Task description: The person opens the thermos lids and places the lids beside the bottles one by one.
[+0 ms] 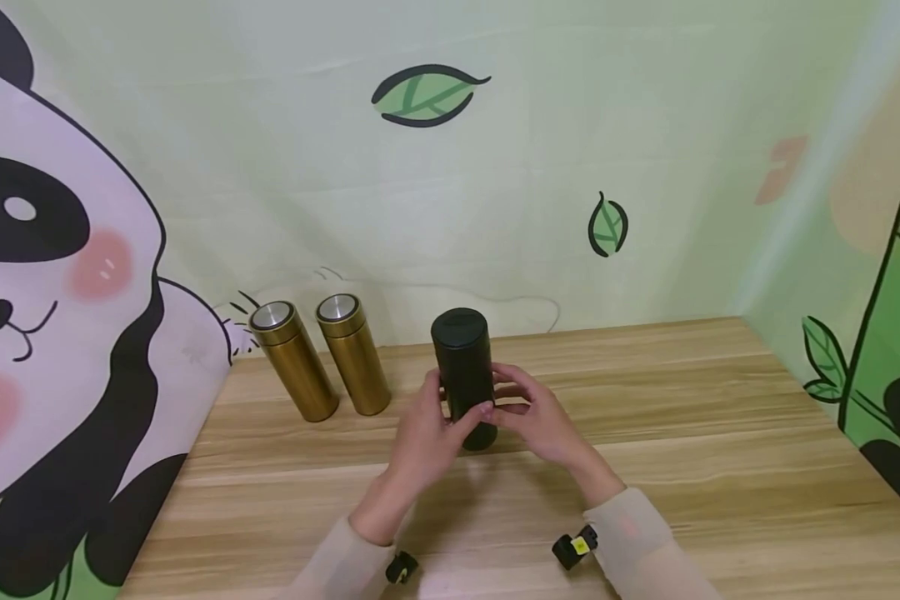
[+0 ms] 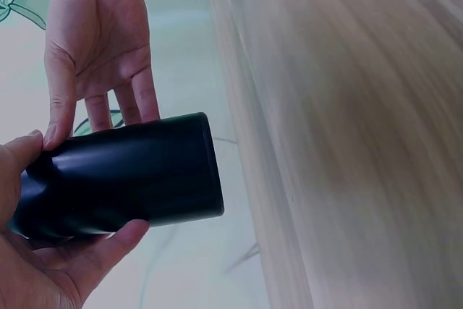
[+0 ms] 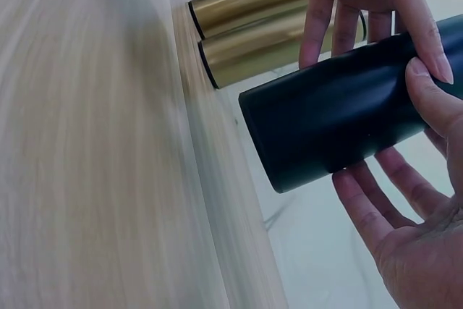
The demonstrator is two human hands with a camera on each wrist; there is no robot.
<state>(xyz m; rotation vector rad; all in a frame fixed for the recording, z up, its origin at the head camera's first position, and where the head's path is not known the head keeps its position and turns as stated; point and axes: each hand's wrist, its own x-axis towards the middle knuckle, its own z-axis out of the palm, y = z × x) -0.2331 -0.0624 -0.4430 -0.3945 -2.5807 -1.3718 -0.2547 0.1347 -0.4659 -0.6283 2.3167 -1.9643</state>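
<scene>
A black thermos bottle stands nearly upright between both hands in the head view, its dark lid at the top. My left hand holds its left side, thumb across the near face. From the right, my right hand grips the same bottle, its thumb meeting the left thumb. Both wrist views show fingers around the black thermos on opposite sides. In the right wrist view the base end of the thermos appears raised off the tabletop.
Two gold thermos bottles with silver-topped lids stand side by side at the back left of the wooden table. Behind the table hangs a pale green printed backdrop with a panda and leaves.
</scene>
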